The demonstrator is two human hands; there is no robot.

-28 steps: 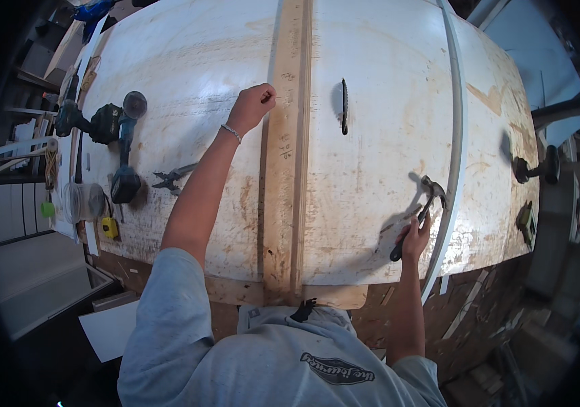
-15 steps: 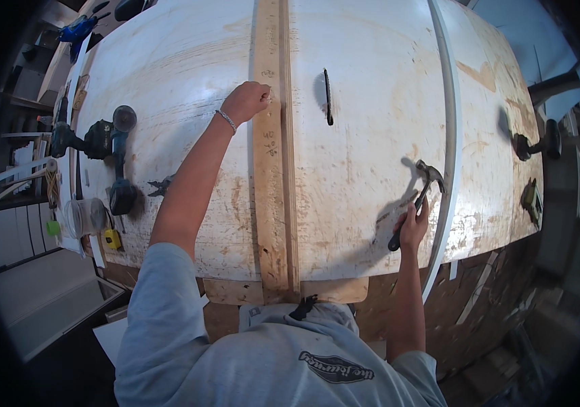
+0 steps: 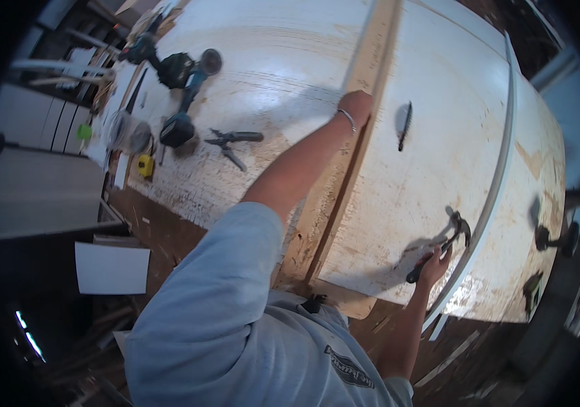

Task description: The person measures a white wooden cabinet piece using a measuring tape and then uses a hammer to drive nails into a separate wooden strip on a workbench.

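My left hand (image 3: pixel 357 106) is closed and resting at a long wooden strip (image 3: pixel 324 200) that runs away from me across the white worktable (image 3: pixel 269 74). Whatever its fingers may pinch is hidden from view. To the right, my right hand (image 3: pixel 435 266) grips a claw hammer (image 3: pixel 464 229) by its dark handle, the head pointing away from me. The hammer is low over the table, just left of a long pale strip (image 3: pixel 500 163). Between the two strips is a thin black piece (image 3: pixel 405 127).
On the left are pliers (image 3: pixel 235 138), an angle grinder (image 3: pixel 188 102), another power tool (image 3: pixel 144 49), a clear plastic tub (image 3: pixel 122 130) and a yellow tape measure (image 3: pixel 145 165). A dark tool (image 3: pixel 557 237) stands at the right edge. A white panel (image 3: pixel 112 269) sits below the table, lower left.
The view has turned, so the table appears tilted and shifted right. The pliers, mostly behind my left forearm before, now show fully. My left hand stays at the wooden strip; my right still holds the hammer.
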